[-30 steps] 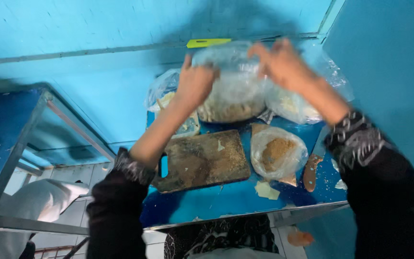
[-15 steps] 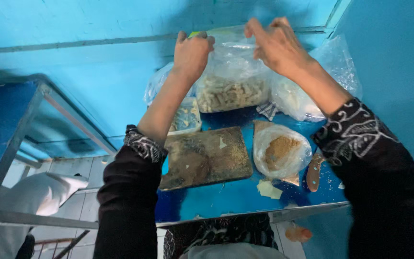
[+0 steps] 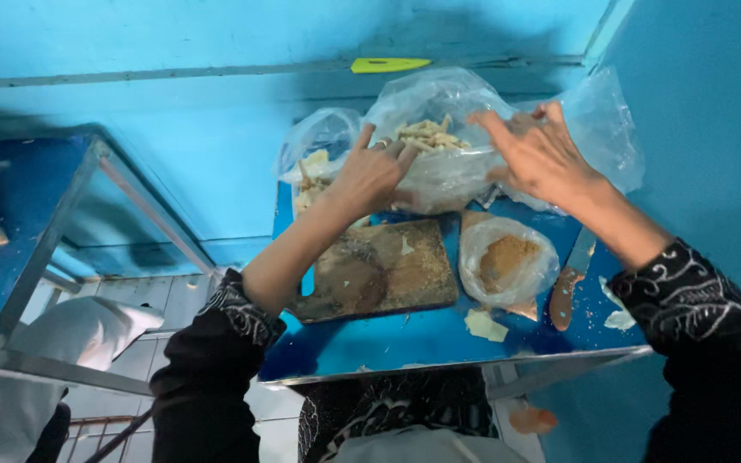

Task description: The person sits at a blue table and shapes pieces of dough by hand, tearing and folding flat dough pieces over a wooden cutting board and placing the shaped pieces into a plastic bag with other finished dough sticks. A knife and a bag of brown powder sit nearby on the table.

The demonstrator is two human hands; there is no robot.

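A clear plastic bag of pale cut sticks (image 3: pixel 436 137) rests at the back of a small blue table (image 3: pixel 405 343). My left hand (image 3: pixel 374 171) presses on the bag's left side, fingers spread. My right hand (image 3: pixel 540 154) touches its right side, fingers apart. Neither hand grips it. A worn wooden cutting board (image 3: pixel 379 273) lies in front of my left hand. A smaller bag of brown crumbs (image 3: pixel 506 264) sits to the right of the board. A knife (image 3: pixel 569 281) lies near the table's right edge.
Another bag of pale pieces (image 3: pixel 317 163) stands at the back left, and a further clear bag (image 3: pixel 598 129) at the back right. A yellow-green tool (image 3: pixel 388 64) sits on the wall ledge. A blue metal rack (image 3: pixel 36 257) stands left, white sack (image 3: pixel 53 343) below.
The bag came down from being held up against the wall and now sits on the table. Both hands have lowered and opened on its sides.
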